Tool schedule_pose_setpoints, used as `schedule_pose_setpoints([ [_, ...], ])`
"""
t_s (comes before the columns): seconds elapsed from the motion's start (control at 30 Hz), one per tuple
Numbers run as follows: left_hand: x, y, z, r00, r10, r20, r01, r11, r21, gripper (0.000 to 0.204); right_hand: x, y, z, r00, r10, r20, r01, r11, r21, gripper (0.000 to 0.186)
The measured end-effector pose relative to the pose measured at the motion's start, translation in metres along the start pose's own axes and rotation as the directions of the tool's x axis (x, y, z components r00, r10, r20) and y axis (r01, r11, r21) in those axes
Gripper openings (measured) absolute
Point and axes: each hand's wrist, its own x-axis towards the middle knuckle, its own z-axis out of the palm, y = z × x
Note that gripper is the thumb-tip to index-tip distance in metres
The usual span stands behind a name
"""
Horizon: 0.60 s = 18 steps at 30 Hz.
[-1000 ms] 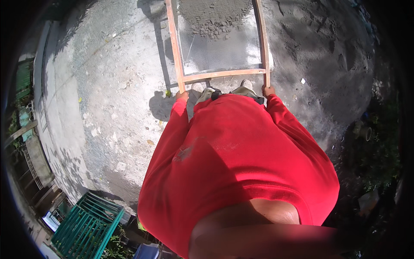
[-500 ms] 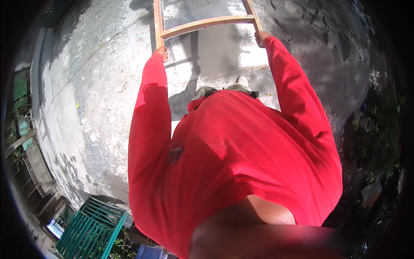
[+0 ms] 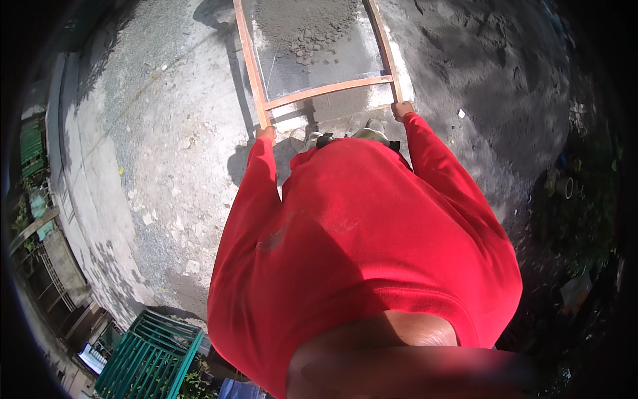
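Note:
A long wooden-framed sieve (image 3: 328, 88) reaches from my hands toward the far edge of the view, with two side rails and a crossbar between them. Its middle looks like fine grey mesh, and a heap of grey sand and clumps (image 3: 312, 36) lies at its far part. The far end of the frame is out of view. My left hand (image 3: 266, 134) is closed round the end of the left rail. Round the end of the right rail my right hand (image 3: 402, 110) is wrapped, a little farther out. Both arms are in red sleeves.
Dark grey sand (image 3: 485, 80) spreads over the ground at the right. Pale, rough concrete (image 3: 166, 166) lies to the left, along a low kerb. A green slatted metal rack (image 3: 149, 356) stands at the lower left. Plants (image 3: 585, 219) fill the shaded right edge. My shoes (image 3: 374, 125) are just behind the crossbar.
Both hands have come closer to my body, bringing the sieve with them. More of its length and the sand heap now show. Both hands keep their hold on the rails.

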Motion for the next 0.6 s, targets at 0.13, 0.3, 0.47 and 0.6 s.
schedule_pose_setpoints([
  [0.13, 0.028, 0.138, -0.022, 0.999, 0.047, 0.013, -0.047, 0.998, -0.039, 0.013, 0.022, -0.147, 0.006, 0.99, -0.018, 0.137, -0.006, 0.986, 0.169, 0.007],
  [0.3, 0.027, 0.208, -0.054, 0.999, 0.041, 0.036, -0.039, 0.998, -0.045, 0.012, 0.016, -0.209, 0.008, 0.985, -0.073, 0.154, 0.062, 0.995, 0.078, 0.009],
  [0.47, -0.003, 0.064, -0.026, 0.997, 0.075, -0.029, -0.074, 0.997, 0.02, 0.014, 0.001, -0.047, 0.019, 0.991, -0.005, 0.132, -0.016, 0.987, 0.16, 0.005],
  [0.6, -0.034, -0.039, -0.011, 0.996, 0.092, -0.009, -0.092, 0.994, -0.058, 0.015, -0.017, 0.069, -0.002, 0.999, -0.041, 0.02, 0.04, 0.997, 0.06, 0.009],
])
